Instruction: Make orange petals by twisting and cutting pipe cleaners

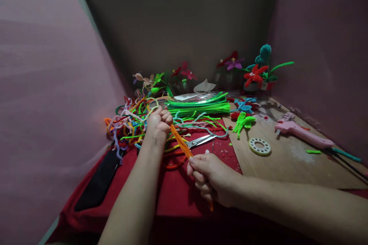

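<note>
A bundle of orange pipe cleaners (181,140) runs slantwise between my two hands over the red cloth. My left hand (161,121) is closed round its upper end, beside the tangled heap of pipe cleaners. Lower and to the right, my right hand (209,178) grips the other end, fingers curled; a short orange tip pokes out below the fist. Just behind the bundle lie scissors (202,140), blades pointing right, their handles partly covered.
Colourful loose pipe cleaners (132,116) heap at the left, near a black phone-like slab (99,180). Green pipe cleaners (198,106) lie behind. On the board (276,168) are a pink glue gun (304,134), a round holed disc (260,146) and a green fuzzy flower piece (243,122).
</note>
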Available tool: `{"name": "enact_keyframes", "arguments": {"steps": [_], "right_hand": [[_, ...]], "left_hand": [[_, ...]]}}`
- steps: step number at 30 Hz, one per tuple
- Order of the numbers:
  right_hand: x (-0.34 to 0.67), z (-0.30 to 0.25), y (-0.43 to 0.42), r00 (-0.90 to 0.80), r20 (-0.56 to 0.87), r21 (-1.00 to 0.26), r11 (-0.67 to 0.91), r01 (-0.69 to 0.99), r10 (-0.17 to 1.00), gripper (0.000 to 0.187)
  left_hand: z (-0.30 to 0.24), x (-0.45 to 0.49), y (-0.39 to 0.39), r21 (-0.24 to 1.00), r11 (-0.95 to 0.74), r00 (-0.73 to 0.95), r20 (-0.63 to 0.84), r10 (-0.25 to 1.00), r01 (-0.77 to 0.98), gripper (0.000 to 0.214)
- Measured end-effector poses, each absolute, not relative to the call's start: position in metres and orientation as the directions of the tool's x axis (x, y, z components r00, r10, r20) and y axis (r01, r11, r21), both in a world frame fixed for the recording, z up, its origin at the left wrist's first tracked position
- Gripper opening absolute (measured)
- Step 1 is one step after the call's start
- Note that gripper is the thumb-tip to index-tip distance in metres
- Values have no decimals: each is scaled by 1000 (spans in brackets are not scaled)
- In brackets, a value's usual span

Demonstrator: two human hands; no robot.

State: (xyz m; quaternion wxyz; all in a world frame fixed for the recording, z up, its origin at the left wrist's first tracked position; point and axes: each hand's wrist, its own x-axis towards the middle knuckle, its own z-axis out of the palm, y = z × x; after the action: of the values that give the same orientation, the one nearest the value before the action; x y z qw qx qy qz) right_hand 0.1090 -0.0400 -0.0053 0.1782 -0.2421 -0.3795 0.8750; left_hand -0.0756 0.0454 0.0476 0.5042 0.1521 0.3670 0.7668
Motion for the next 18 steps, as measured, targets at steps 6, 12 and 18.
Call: {"name": "enact_keyframes", "arguments": {"steps": [6,12,18], "right_hand": [[118,-8,-25,-770,-251,-857,-505,-106,587,23],[120,-6,-11,-629,-34,-999,-26,22,776,19],[119,-8,-15,-622,46,-988,128,87,781,20]], "left_hand": [[52,-90,41,731,-266,-466,-81,881,-629,31],[55,-104,38,764,-261,-443,-36,896,-590,31],[55,-95,40,801,-247,-449,-30,893,-546,32]]}}
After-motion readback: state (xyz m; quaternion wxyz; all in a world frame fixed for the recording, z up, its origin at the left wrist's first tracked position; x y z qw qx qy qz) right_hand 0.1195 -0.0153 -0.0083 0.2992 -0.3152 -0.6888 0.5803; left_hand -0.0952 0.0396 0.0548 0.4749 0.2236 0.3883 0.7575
